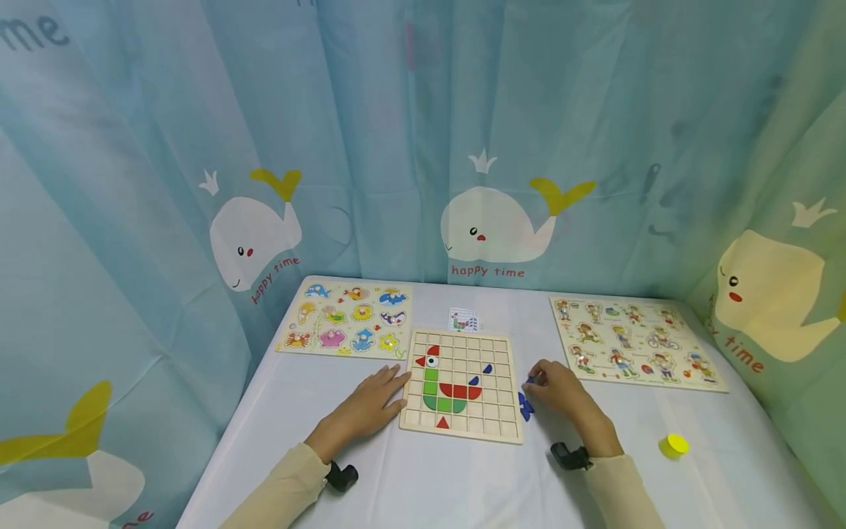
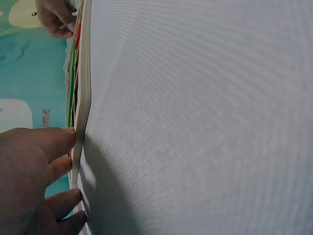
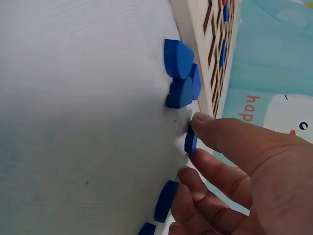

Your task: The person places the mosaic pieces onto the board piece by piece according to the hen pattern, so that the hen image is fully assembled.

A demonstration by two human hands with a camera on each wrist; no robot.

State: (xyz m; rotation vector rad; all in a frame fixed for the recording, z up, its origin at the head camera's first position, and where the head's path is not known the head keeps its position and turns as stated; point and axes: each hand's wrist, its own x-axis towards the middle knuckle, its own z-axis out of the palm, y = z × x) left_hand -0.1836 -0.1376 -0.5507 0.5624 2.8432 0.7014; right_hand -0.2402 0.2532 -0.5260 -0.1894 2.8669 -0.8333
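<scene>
A wooden grid board [image 1: 496, 419] lies on the table, with red, green and blue pieces laid in it as a bird-like figure. My left hand [image 1: 371, 402] rests at the board's left side, fingers extended; the left wrist view shows fingertips [image 2: 68, 139] against its edge. Beyond the right edge, my right hand [image 1: 562, 389] pinches a small blue piece [image 3: 190, 139] between thumb and index finger. Several loose blue pieces [image 3: 178, 58] lie on the cloth beside the board, and another blue piece [image 3: 166, 201] is near the curled lower fingers.
A small picture card [image 1: 463, 320] lies behind the board. A sea-animal puzzle [image 1: 344, 317] is at the back left and a puzzle of figures [image 1: 637, 342] at the back right. A yellow cylinder [image 1: 673, 446] stands at the right. Whale-print curtain [image 1: 390, 147] surrounds the table.
</scene>
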